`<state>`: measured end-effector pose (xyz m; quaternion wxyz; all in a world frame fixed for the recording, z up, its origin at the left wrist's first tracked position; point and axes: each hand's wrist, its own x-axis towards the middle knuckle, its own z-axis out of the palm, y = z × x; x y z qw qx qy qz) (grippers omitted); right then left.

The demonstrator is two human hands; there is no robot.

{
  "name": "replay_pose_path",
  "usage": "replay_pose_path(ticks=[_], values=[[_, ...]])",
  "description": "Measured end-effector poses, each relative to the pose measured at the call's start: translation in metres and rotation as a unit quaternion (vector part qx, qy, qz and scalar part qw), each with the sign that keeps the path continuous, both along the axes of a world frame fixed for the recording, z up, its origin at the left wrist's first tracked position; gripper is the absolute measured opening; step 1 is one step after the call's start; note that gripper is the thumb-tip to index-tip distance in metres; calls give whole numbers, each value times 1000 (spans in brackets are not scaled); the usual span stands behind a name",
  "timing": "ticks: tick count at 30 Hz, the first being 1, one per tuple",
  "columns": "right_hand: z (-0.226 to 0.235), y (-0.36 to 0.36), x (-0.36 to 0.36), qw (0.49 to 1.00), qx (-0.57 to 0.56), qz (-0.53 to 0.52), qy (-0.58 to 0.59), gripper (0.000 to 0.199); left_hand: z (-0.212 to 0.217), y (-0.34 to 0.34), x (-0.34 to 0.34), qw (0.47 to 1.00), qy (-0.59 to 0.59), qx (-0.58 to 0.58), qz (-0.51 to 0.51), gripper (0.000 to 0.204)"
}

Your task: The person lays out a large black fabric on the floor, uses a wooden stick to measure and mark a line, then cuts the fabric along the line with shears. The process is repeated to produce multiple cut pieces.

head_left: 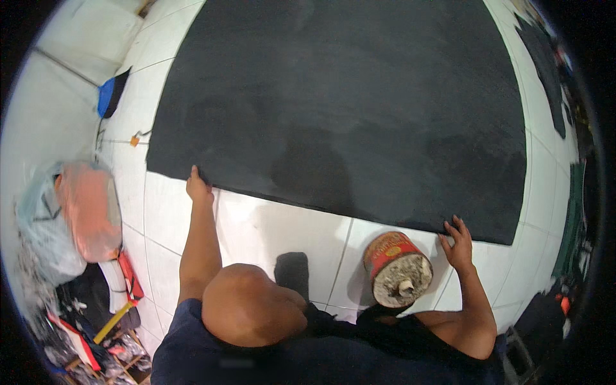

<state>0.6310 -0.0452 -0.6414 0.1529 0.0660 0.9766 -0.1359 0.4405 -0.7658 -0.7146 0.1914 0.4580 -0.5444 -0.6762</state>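
Note:
A large black sheet (346,109) lies flat over the white tiles, its near edge running across in front of me. At that edge's left part, my left hand (199,186) grips the border, one finger stretched over the top and the others partly hidden. Near the right corner, my right hand (457,242) rests its spread fingertips on the border. Just left of my right hand stands a red and brown round can (391,250), its top crusted with off-white matter and a pale knob in the middle.
White floor tiles (282,215) surround the sheet. Along the left wall are a blue and black cap (113,95), a small orange piece (135,140), a clear plastic bag (45,218) with orange contents, and a yellow strip (114,322). Dark cloth (545,77) lies at the right.

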Motion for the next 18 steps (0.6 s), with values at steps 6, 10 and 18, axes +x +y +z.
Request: replay_pose_path(ticks=[6, 10, 18], values=[[-10, 12, 1, 999, -48, -8, -19, 45, -38, -69, -15, 981, -106, -159, 45, 32], [-19, 6, -11, 996, -44, 74, 21, 36, -55, -115, 1, 956, -194, -210, 64, 37], [5, -9, -22, 997, -64, 24, -48, 40, -41, -125, -19, 898, -253, -339, 120, 38]])
